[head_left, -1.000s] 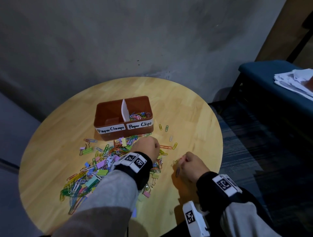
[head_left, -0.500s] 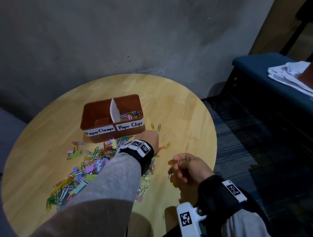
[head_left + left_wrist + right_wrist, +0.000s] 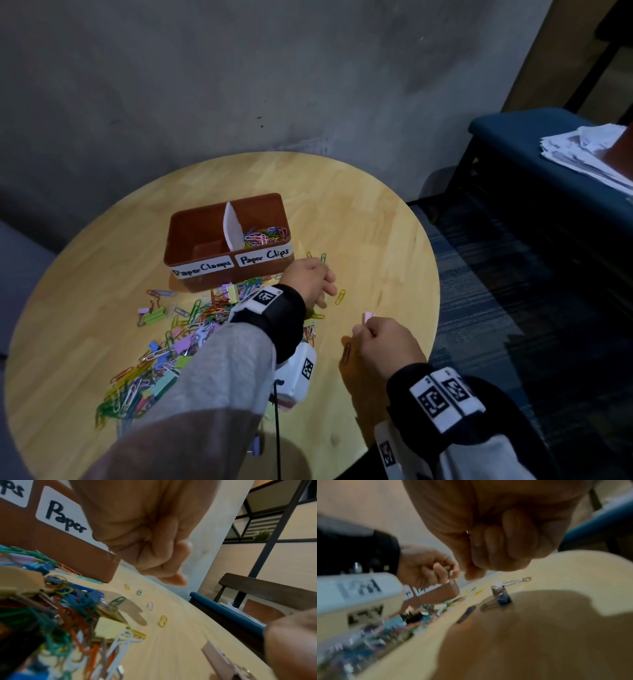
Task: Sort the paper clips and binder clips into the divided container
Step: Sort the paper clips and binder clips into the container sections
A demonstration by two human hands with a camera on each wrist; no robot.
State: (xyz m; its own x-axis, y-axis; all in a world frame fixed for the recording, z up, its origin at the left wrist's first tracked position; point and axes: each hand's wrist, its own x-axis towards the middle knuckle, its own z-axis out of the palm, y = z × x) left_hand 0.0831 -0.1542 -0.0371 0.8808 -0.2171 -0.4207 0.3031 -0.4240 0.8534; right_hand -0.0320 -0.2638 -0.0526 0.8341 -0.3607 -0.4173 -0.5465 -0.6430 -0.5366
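Note:
The brown divided container (image 3: 205, 236) stands mid-table, labelled "Paper Clamps" on the left and "Paper Clips" on the right. Coloured paper clips (image 3: 265, 234) lie in its right compartment. A mixed pile of clips (image 3: 178, 329) spreads in front of it. My left hand (image 3: 310, 281) hovers by the container's front right corner, with its fingers curled. It pinches a yellow-green paper clip (image 3: 447, 568). My right hand (image 3: 380, 339) is a fist low over the table. A pink binder clip (image 3: 368, 316) lies just beyond its fingertips, and a dark blue binder clip (image 3: 504, 599) lies beneath it.
Loose paper clips (image 3: 340, 296) are scattered to the right of the container, and a dark one (image 3: 346, 353) lies by my right hand. The round wooden table (image 3: 394, 240) ends close on the right. A blue bench with papers (image 3: 589, 154) stands beyond it.
My left hand has moved from the pile toward the container's front right corner. My right hand has turned, and the pink binder clip now shows beyond its fingertips.

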